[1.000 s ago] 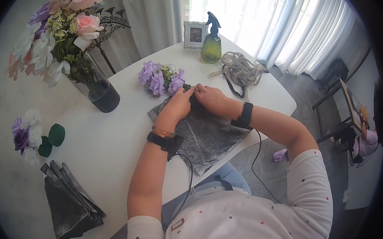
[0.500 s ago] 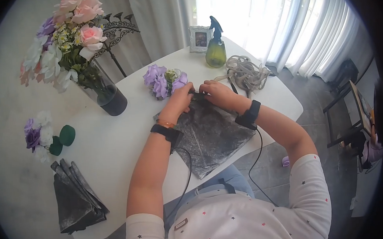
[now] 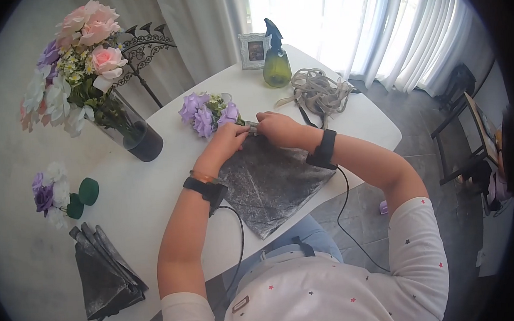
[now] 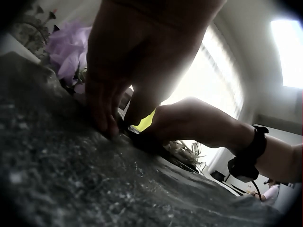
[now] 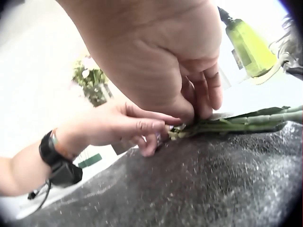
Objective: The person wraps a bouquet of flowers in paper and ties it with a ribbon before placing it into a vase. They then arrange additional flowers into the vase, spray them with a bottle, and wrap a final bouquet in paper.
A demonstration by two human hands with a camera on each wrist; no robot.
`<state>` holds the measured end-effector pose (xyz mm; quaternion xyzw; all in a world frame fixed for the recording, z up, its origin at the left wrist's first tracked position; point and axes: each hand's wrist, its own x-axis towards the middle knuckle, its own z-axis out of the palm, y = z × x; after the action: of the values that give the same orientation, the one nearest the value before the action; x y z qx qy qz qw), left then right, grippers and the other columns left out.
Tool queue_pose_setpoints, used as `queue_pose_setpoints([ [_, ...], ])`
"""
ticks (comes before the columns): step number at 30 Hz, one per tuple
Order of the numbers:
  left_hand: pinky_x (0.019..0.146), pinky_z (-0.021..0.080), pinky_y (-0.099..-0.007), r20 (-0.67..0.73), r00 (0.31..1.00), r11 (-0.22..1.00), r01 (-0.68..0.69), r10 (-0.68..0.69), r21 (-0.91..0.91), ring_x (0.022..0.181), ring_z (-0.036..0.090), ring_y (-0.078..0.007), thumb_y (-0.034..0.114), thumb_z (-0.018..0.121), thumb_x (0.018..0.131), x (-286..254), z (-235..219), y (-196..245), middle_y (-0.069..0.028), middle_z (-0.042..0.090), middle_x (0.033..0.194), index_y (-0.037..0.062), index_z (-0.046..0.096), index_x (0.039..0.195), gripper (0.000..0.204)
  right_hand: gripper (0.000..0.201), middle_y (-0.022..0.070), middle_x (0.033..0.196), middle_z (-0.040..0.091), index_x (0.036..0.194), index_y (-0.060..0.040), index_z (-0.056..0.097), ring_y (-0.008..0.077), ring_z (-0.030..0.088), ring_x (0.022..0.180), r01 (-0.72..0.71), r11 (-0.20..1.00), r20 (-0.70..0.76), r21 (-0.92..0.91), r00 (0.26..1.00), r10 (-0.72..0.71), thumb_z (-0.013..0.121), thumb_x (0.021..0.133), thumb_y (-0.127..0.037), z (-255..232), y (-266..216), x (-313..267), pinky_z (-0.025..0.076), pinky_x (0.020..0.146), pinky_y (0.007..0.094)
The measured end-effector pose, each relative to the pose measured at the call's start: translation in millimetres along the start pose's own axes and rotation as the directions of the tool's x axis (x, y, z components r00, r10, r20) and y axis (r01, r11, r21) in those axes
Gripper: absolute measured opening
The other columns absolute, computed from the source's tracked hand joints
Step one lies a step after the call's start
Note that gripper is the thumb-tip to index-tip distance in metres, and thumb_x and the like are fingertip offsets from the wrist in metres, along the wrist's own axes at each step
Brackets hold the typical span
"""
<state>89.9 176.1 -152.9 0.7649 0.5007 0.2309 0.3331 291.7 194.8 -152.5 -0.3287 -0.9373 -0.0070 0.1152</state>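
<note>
At the far edge of a dark grey wrapping sheet (image 3: 276, 183), both hands work close together. A bunch of purple flowers (image 3: 195, 112) lies just beyond, its green stems (image 5: 255, 122) running along the sheet's edge in the right wrist view. My left hand (image 3: 227, 140) pinches at the stems with thumb and forefinger. Fingers of my right hand (image 3: 278, 128) curl down onto the same stems, beside the left fingertips. A small pale, shiny strip (image 3: 251, 126) shows between the two hands; what it is I cannot tell. In the left wrist view the fingertips are in shadow.
Left on the white table (image 3: 148, 217) are folded dark sheets (image 3: 108, 269) and white and purple flowers (image 3: 50, 191). Behind stand a vase of flowers (image 3: 145, 144), a green spray bottle (image 3: 277, 71) and a picture frame (image 3: 253, 50). Coiled ribbon (image 3: 322, 92) lies right.
The hands draw slightly apart at the stems, then come close again, and the pale strip shows between them. The head view shifts a little; the flowers and sheet keep their places.
</note>
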Motion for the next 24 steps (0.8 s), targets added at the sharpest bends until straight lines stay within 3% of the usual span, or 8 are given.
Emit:
queue_pose_setpoints([
  [4, 0.076, 0.048, -0.0376, -0.053, 0.955, 0.889, -0.251, 0.293, 0.384, 0.081, 0.061, -0.0296, 0.009, 0.059, 0.086, -8.0, 10.8, -13.6, -0.0187, 0.059, 0.091, 0.004, 0.062, 0.116, 0.031, 0.006, 0.0125, 0.089, 0.061, 0.078, -0.0019, 0.065, 0.0264, 0.062, 0.082, -0.16, 0.831, 0.13, 0.533, 0.986, 0.106, 0.064, 0.076, -0.007, -4.3, 25.4, 8.8, 0.048, 0.074, 0.0356],
  [6, 0.079, 0.048, -0.0412, -0.038, 0.969, 0.885, -0.208, 0.245, 0.417, 0.087, 0.06, -0.0334, 0.009, 0.059, 0.085, -12.6, 16.3, -9.1, -0.0197, 0.056, 0.095, 0.0034, 0.06, 0.118, 0.033, 0.015, 0.0142, 0.094, 0.064, 0.083, -0.0014, 0.065, 0.0259, 0.063, 0.083, -0.185, 0.798, 0.186, 0.574, 0.978, 0.093, 0.068, 0.075, -0.013, -5.0, 28.0, 13.2, 0.049, 0.074, 0.035],
  [8, 0.081, 0.048, -0.0448, -0.03, 0.98, 0.877, -0.163, 0.198, 0.452, 0.094, 0.058, -0.0373, 0.009, 0.058, 0.084, -15.8, 20.1, -6.1, -0.0208, 0.054, 0.099, 0.0027, 0.057, 0.119, 0.035, 0.023, 0.0143, 0.082, 0.067, 0.08, 0.0019, 0.063, 0.0269, 0.065, 0.078, -0.369, 0.782, 0.224, 0.503, 0.929, 0.294, 0.073, 0.071, -0.016, -6.6, 26.9, 15.0, 0.05, 0.072, 0.0375],
  [10, 0.082, 0.048, -0.0451, 0.01, 0.98, 0.821, -0.174, 0.201, 0.544, 0.096, 0.057, -0.0382, 0.009, 0.058, 0.085, -18.1, 22.6, -5.4, -0.0213, 0.049, 0.106, 0.0033, 0.051, 0.125, 0.042, 0.031, 0.0165, 0.079, 0.067, 0.083, 0.0027, 0.064, 0.0282, 0.065, 0.075, -0.339, 0.826, 0.185, 0.45, 0.94, 0.286, 0.074, 0.07, -0.023, 4.2, 38.2, 21.7, 0.051, 0.071, 0.0372],
  [14, 0.085, 0.048, -0.0449, 0.021, 0.981, 0.831, -0.173, 0.191, 0.529, 0.1, 0.056, -0.0384, 0.008, 0.058, 0.085, -20.0, 21.1, -7.6, -0.0217, 0.048, 0.11, 0.0032, 0.05, 0.127, 0.044, 0.038, 0.0209, 0.088, 0.067, 0.088, 0.0037, 0.066, 0.0315, 0.065, 0.083, -0.345, 0.91, 0.374, 0.229, 0.895, 0.244, 0.073, 0.068, -0.028, -2.1, 33.1, 31.1, 0.052, 0.073, 0.0372],
  [19, 0.091, 0.045, -0.0416, 0.098, 0.979, 0.919, -0.201, 0.178, 0.34, 0.103, 0.054, -0.038, 0.01, 0.059, 0.085, -17.7, 8.4, -20.4, -0.0221, 0.046, 0.115, 0.008, 0.044, 0.136, 0.053, 0.032, 0.0203, 0.094, 0.066, 0.092, 0.003, 0.064, 0.0341, 0.065, 0.086, -0.284, 0.956, 0.414, 0.079, 0.881, 0.228, 0.068, 0.07, -0.02, -1.3, 22.8, 38.4, 0.052, 0.076, 0.0399],
  [21, 0.092, 0.044, -0.0383, 0.07, 0.98, 0.923, -0.199, 0.186, 0.328, 0.103, 0.053, -0.0349, 0.01, 0.06, 0.086, -16.2, 7.2, -30.9, -0.0201, 0.045, 0.113, 0.0084, 0.044, 0.137, 0.054, 0.029, 0.0195, 0.1, 0.063, 0.096, 0.0021, 0.059, 0.0341, 0.064, 0.088, -0.169, 0.986, 0.038, 0.0, 0.985, 0.169, 0.064, 0.072, -0.012, 10.4, 17.0, 31.2, 0.052, 0.077, 0.0409],
  [24, 0.092, 0.042, -0.0353, 0.04, 0.981, 0.929, -0.193, 0.19, 0.315, 0.102, 0.051, -0.0322, 0.011, 0.06, 0.086, -14.3, 8.9, -38.8, -0.0181, 0.045, 0.111, 0.0088, 0.043, 0.138, 0.054, 0.027, 0.0199, 0.097, 0.06, 0.096, 0.0031, 0.049, 0.0356, 0.062, 0.091, -0.268, 0.963, 0.024, -0.004, 0.963, 0.268, 0.057, 0.07, 0.001, 16.7, 4.3, 36.3, 0.051, 0.076, 0.0414],
])
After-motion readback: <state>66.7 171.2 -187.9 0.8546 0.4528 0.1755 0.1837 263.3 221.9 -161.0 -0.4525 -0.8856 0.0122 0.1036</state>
